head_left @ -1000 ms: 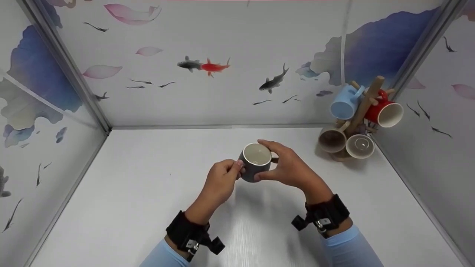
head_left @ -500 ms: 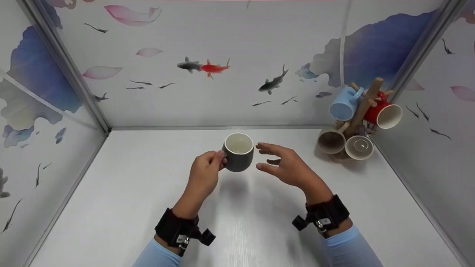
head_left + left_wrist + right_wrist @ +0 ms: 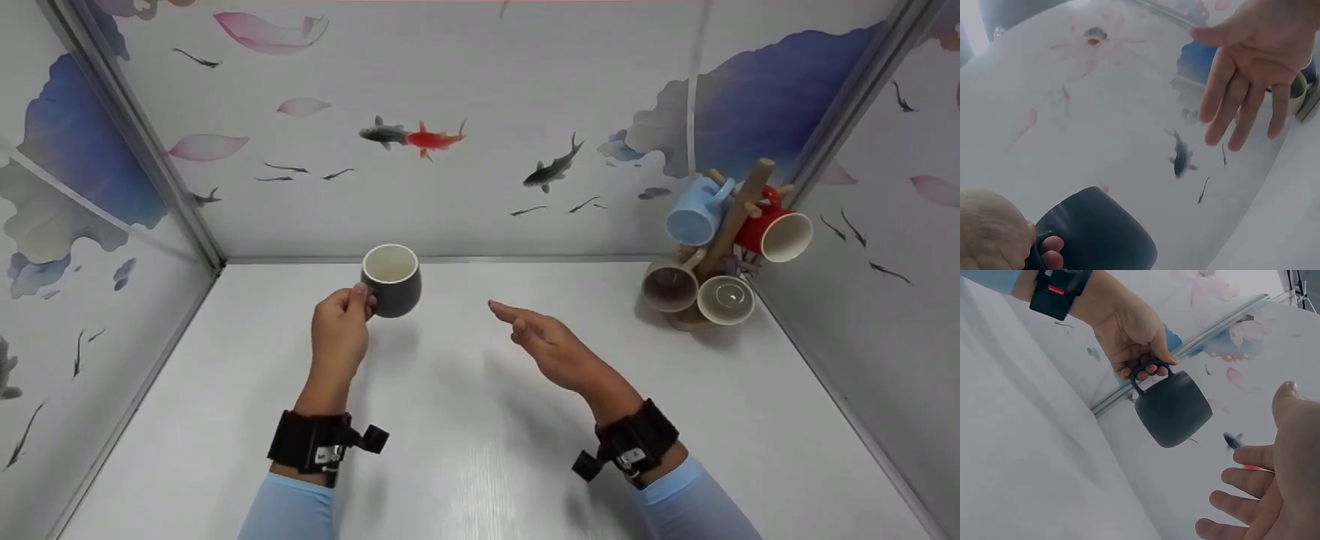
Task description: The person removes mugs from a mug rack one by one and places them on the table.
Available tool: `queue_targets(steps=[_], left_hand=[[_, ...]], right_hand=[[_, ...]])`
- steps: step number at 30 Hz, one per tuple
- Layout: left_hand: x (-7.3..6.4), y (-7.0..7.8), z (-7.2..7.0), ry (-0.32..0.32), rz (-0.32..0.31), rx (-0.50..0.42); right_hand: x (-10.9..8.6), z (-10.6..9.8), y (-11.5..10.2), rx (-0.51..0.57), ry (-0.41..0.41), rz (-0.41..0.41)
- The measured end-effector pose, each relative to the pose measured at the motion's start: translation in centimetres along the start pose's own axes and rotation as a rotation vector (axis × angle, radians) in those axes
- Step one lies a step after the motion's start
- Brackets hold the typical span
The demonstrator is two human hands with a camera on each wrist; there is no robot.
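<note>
A dark grey mug [image 3: 397,295] with a pale inside hangs over the table, left of the middle in the head view. My left hand [image 3: 342,324] grips it by the handle, fingers curled through the loop, as the right wrist view shows with the mug [image 3: 1172,410] dangling from that hand [image 3: 1134,340]. To the right, my right hand [image 3: 551,349] hovers over the table with its fingers straight and holds nothing. Its spread fingers also show in the left wrist view, where the right hand [image 3: 1252,70] stands apart from the mug [image 3: 1100,233].
A wooden mug tree [image 3: 739,210] stands at the back right. On it hang a light blue mug [image 3: 691,214], a red mug [image 3: 776,225], a brownish mug [image 3: 670,283] and a pale mug [image 3: 726,298]. Printed panels [image 3: 465,195] wall in the white table [image 3: 225,375].
Both hands were on the mug at first. The right hand let go and shifted slightly left, its fingers straightening, while the left hand carried the mug left and toward the back by its handle.
</note>
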State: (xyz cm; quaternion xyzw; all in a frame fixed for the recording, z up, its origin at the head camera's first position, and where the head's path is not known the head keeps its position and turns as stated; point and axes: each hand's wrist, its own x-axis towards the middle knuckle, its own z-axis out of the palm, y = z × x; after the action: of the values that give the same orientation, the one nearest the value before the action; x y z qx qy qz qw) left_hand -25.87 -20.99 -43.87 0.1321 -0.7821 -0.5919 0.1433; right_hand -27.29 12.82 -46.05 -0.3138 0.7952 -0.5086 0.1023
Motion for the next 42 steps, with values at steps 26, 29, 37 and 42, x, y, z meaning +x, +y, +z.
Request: queue_targets(steps=[26, 29, 37, 42], left_hand=[[5.0, -8.8, -9.4, 0.367, -0.183, -0.034], [5.2, -9.5, -9.8, 0.367, -0.207, -0.048], [5.5, -10.5, -10.5, 0.328, -0.257, -0.073], [5.6, -11.2, -11.0, 0.315, -0.3, -0.098]], right_hand=[[0.1, 7.0, 0.3, -0.126, -0.305, 0.059], [0.0, 7.1, 0.3, -0.139, -0.315, 0.047], [0.0, 7.1, 0.4, -0.147, -0.33, 0.017], [0.1, 7.2, 0.5, -0.161, -0.34, 0.023]])
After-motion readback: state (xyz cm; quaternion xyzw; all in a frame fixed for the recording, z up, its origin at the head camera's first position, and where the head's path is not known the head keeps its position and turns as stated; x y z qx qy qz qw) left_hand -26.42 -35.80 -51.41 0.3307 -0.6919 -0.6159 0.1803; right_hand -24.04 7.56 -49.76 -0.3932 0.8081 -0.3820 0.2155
